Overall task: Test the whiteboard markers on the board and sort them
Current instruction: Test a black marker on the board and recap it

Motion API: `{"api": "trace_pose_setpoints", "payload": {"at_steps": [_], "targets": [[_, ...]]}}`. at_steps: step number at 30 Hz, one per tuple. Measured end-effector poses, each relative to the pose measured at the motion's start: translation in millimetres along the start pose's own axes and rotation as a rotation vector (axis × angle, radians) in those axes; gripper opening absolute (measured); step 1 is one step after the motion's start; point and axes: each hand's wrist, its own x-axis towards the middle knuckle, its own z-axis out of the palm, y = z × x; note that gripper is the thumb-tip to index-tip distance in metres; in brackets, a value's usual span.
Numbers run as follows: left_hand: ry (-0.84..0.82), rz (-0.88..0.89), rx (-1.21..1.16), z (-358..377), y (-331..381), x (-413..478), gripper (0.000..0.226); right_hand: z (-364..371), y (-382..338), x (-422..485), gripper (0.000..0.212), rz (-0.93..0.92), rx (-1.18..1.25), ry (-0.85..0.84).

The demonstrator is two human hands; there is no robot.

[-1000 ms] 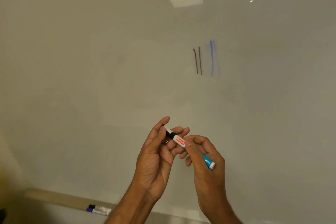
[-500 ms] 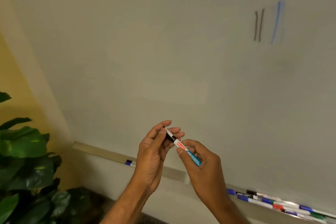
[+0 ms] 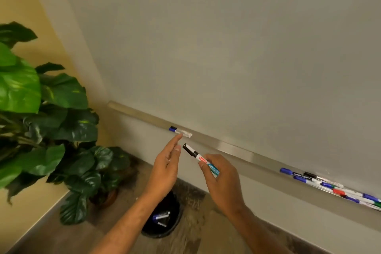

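Observation:
My right hand (image 3: 221,179) pinches a capped marker (image 3: 199,159) with a black cap and a white, red and teal barrel, its cap pointing up and left. Beside the cap, my left hand (image 3: 166,168) is off the marker with its fingers straight. The whiteboard (image 3: 237,51) fills the upper right. On the left part of its tray (image 3: 237,148) lie two markers (image 3: 180,131), one blue-capped. Several markers (image 3: 329,185) in blue, black, red and green lie in a pile at the tray's right end.
A black bin (image 3: 162,219) stands on the floor below my hands, with a few markers inside. A large green potted plant (image 3: 47,121) fills the left side against the yellow wall. The floor is brown.
The view has dropped down and left, so the strokes on the board have left the frame. My left hand has let go of the marker's cap and opened. The bin has come into view.

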Motion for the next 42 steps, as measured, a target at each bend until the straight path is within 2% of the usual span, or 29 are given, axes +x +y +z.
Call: {"api": "trace_pose_setpoints", "payload": {"at_steps": [8,13,16,27,31,36,42], "targets": [[0.136,-0.004,0.564,-38,-124,-32,0.049,72,72,-24,0.011,-0.071,-0.165,-0.137],[0.098,-0.031,0.798,-55,-187,-51,0.056,122,108,-43,0.031,-0.155,-0.288,-0.259],[0.067,-0.048,0.884,-61,-217,-56,0.056,156,127,-50,0.032,-0.185,-0.334,-0.314],[0.041,-0.095,0.976,-86,-304,-50,0.057,257,185,-68,0.033,-0.239,-0.497,-0.434],[0.052,-0.08,0.951,-92,-323,-44,0.056,285,195,-68,0.03,-0.23,-0.535,-0.48],[0.073,-0.072,0.907,-95,-346,-38,0.054,319,204,-65,0.036,-0.238,-0.567,-0.507],[0.101,-0.101,0.869,-100,-371,-38,0.053,363,217,-53,0.029,-0.227,-0.618,-0.56]]}}
